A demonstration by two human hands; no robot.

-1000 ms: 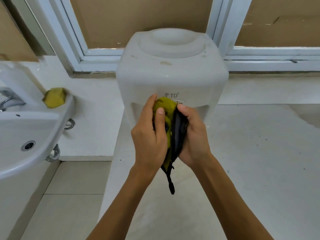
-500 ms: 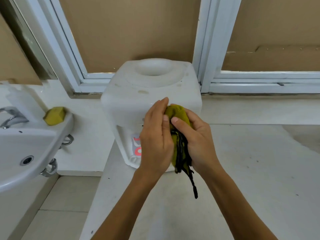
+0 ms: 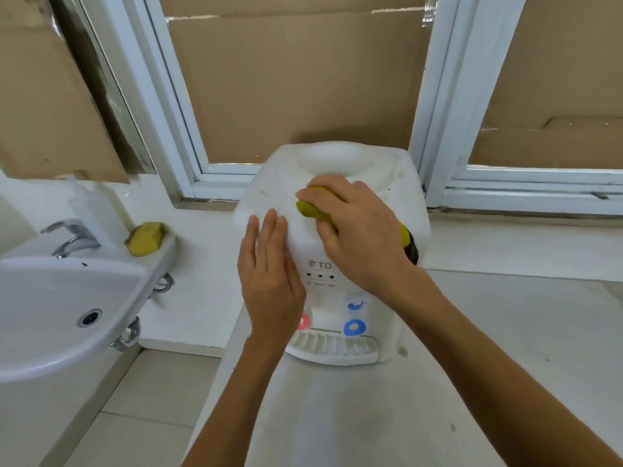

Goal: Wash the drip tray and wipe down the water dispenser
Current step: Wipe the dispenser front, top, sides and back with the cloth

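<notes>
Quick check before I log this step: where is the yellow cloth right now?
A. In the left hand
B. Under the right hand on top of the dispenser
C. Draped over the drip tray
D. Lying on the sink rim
B: the right hand presses the yellow cloth onto the top of the water dispenser, while the left hand rests flat against its front.

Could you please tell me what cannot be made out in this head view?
- Cloth: mostly hidden under the right hand.
- Red tap: largely behind the left hand.
- Labels under the dispenser lights: too small to read.
- Sink: cut off by the left edge.
</notes>
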